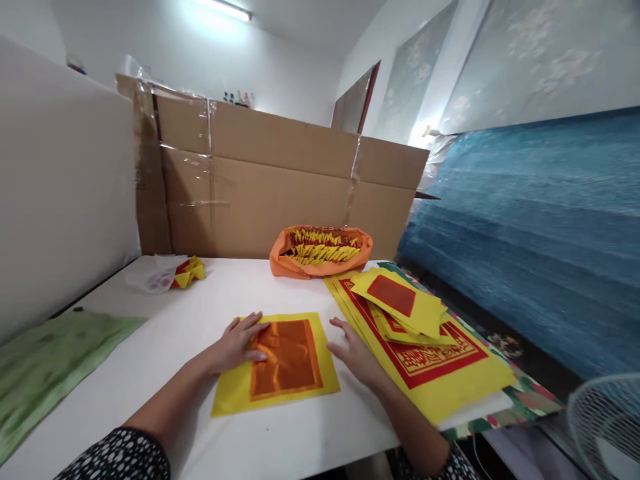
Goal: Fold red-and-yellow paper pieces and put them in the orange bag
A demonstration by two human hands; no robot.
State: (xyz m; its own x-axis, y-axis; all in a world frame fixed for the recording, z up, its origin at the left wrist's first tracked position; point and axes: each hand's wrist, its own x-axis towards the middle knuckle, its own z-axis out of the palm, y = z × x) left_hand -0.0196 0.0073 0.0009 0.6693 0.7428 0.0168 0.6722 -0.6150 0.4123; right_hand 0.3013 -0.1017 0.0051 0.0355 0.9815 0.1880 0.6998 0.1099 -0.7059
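A yellow paper sheet (327, 363) with a shiny orange-red rectangle (287, 363) lies flat on the white table. On its upper left part rests my left hand (243, 343), fingers spread and pressing the sheet. My right hand (353, 350) hovers by the sheet's right edge, fingers apart, holding nothing; whether it touches the paper I cannot tell. To the right, large yellow sheets (465, 387) with red printing are stacked, and a pile of smaller yellow sheets (427, 310) lies on top, the uppermost bearing a red rectangle.
An orange bag (283, 263) full of folded yellow and red papers stands at the back, before a tall cardboard panel (280, 193). A clear plastic bag (153, 273) with a yellow-red folded paper (190, 272) sits back left. Green cloth (60, 360) covers the left edge; a fan (607, 420) stands right.
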